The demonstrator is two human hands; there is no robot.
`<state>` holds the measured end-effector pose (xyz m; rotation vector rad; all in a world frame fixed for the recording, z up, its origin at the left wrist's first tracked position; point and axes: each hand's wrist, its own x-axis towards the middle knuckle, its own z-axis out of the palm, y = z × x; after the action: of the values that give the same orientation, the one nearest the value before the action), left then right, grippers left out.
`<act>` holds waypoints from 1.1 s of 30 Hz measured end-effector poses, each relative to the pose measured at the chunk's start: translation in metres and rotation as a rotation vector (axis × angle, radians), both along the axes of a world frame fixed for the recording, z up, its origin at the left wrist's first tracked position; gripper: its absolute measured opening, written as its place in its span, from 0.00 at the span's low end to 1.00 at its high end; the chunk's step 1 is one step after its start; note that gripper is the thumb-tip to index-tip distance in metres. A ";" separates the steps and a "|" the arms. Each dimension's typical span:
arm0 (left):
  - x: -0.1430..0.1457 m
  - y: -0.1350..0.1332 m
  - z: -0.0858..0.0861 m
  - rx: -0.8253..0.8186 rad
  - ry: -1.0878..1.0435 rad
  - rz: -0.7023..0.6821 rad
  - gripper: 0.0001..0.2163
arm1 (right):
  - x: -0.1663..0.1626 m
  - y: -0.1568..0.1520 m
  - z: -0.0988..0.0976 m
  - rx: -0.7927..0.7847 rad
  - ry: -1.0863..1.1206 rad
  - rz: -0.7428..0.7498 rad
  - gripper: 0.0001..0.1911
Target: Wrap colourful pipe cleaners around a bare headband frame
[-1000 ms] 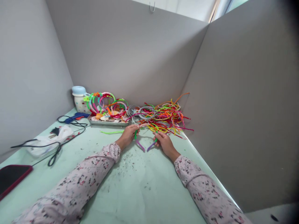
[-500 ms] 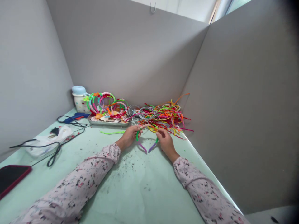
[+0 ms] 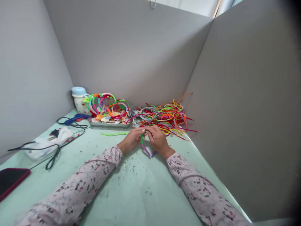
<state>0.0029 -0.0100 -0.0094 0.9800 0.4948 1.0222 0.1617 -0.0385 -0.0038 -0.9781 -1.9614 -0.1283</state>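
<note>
My left hand (image 3: 133, 138) and my right hand (image 3: 158, 139) meet over the pale green table (image 3: 131, 188), both pinched on a headband (image 3: 146, 150) wrapped in green and purple pipe cleaner. Its purple ends hang down toward the table between my wrists. Just beyond my fingers lies a tangled pile of coloured pipe cleaners (image 3: 169, 117) and a bundle of bare grey headbands (image 3: 143, 113).
A metal tray (image 3: 107, 123) holds finished coloured headbands beside a white jar with a blue lid (image 3: 79, 99). A blue glue gun (image 3: 75, 118) with black cord, a white plastic bag (image 3: 47, 142), a loose green pipe cleaner (image 3: 113, 133) and a red-edged phone (image 3: 10, 180) lie left. Grey partitions enclose the table.
My hands have come together, from apart at the headband's two sides to touching at its top. The purple ends have closed toward each other.
</note>
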 end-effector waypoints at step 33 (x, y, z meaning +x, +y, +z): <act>0.003 0.002 -0.012 -0.068 0.030 -0.067 0.13 | -0.002 0.005 -0.015 -0.109 -0.229 -0.310 0.09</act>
<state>0.0063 -0.0085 -0.0214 0.9466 0.5152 0.9263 0.1592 -0.0339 -0.0186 -1.3877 -2.0252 -0.3230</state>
